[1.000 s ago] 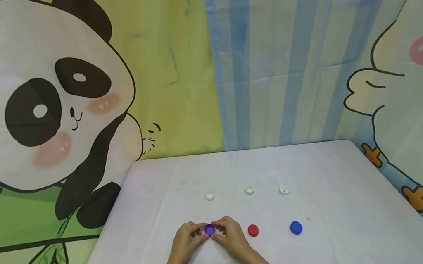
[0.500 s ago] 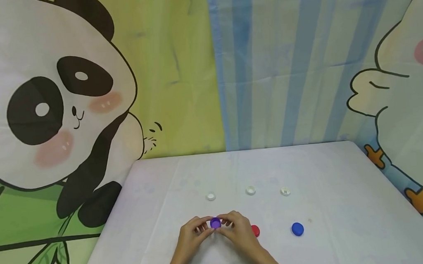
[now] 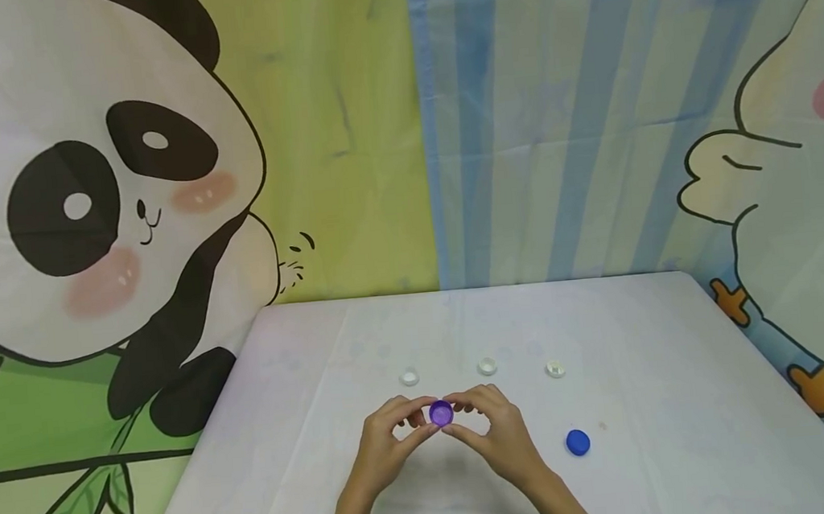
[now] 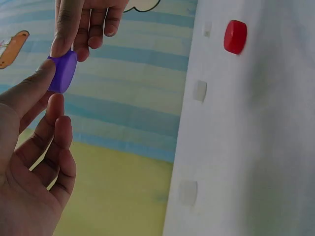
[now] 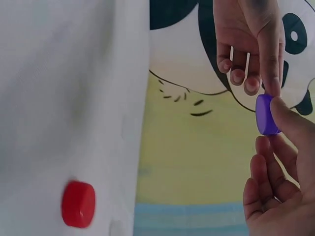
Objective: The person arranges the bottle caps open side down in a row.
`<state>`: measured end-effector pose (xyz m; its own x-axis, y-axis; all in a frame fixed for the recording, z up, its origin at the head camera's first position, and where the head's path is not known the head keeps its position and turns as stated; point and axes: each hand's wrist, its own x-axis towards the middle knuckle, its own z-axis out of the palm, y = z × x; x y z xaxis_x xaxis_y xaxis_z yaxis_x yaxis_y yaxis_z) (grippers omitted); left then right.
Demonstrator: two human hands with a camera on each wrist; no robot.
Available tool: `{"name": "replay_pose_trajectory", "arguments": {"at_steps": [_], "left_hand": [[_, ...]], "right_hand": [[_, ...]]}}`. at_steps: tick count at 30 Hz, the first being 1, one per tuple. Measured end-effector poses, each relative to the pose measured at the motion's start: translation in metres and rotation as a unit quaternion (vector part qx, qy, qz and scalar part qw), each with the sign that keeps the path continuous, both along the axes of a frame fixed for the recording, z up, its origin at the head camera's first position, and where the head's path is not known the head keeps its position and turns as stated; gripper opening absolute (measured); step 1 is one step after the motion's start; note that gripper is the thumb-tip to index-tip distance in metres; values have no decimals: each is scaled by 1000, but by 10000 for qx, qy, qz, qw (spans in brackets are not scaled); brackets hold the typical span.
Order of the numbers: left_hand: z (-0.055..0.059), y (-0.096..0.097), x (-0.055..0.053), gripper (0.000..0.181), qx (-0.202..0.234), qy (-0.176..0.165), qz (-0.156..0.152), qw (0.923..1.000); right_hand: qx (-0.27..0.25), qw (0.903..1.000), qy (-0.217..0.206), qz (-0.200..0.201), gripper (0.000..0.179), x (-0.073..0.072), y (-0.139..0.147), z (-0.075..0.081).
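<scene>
A purple bottle cap (image 3: 441, 414) is held up off the table, its hollow side turned to the head camera. My left hand (image 3: 385, 446) pinches its left edge between thumb and forefinger. On the opposite edge, my right hand (image 3: 502, 434) does the same. Both wrist views show the purple cap (image 4: 63, 71) between the fingertips of the two hands, the other fingers loosely bent. A red cap (image 5: 78, 204) lies on the table; the right hand hides it in the head view. To the right of that hand is a blue cap (image 3: 577, 442).
Three whitish caps stand in a row farther back: left cap (image 3: 409, 376), middle cap (image 3: 487, 366) and right cap (image 3: 555, 368). The white tabletop (image 3: 650, 327) ends at a printed backdrop (image 3: 350, 213). Small dark pieces show at the bottom edge of the head view.
Both hands have lifted the purple cap and carried it to the right and up in the head view. The right hand now covers the red cap there.
</scene>
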<state>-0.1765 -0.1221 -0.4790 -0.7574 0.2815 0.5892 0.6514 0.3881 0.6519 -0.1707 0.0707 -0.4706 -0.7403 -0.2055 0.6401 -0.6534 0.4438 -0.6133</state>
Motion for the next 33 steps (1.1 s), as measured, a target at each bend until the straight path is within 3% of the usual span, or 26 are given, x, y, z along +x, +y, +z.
{"name": "replay_pose_trajectory", "arguments": {"at_steps": [3, 6, 9, 13, 15, 19, 28, 30, 31, 33], "left_hand": [[16, 8, 4, 30, -2, 268, -97, 9996], [40, 18, 14, 30, 8, 543, -199, 9983], [54, 27, 23, 31, 31, 760, -261, 9968], [43, 33, 20, 32, 110, 981, -315, 9946], [34, 34, 16, 32, 133, 1065, -334, 9937], [30, 35, 14, 32, 84, 1011, -338, 9943], [33, 41, 16, 31, 211, 501, -363, 9979], [36, 42, 17, 31, 326, 18, -352, 9988], [38, 42, 18, 30, 439, -409, -379, 9975], [42, 42, 18, 28, 787, -1504, -448, 9845]], "right_hand": [[-4, 9997, 233, -24, 35, 3, 8, 9], [-4, 9988, 483, -41, 38, 8, 16, 15], [-107, 9973, 728, -11, 40, 19, 20, 32], [-217, 9951, 960, 37, 42, 33, 23, 53], [-217, 9950, 977, 28, 42, 35, 25, 55], [-224, 9953, 943, 36, 43, 36, 28, 55], [-323, 9933, 1098, 146, 44, 34, 33, 52], [-357, 9928, 1131, 177, 44, 35, 34, 52], [-364, 9927, 1134, 184, 44, 35, 34, 53], [-374, 9927, 1132, 177, 44, 35, 34, 52]]}}
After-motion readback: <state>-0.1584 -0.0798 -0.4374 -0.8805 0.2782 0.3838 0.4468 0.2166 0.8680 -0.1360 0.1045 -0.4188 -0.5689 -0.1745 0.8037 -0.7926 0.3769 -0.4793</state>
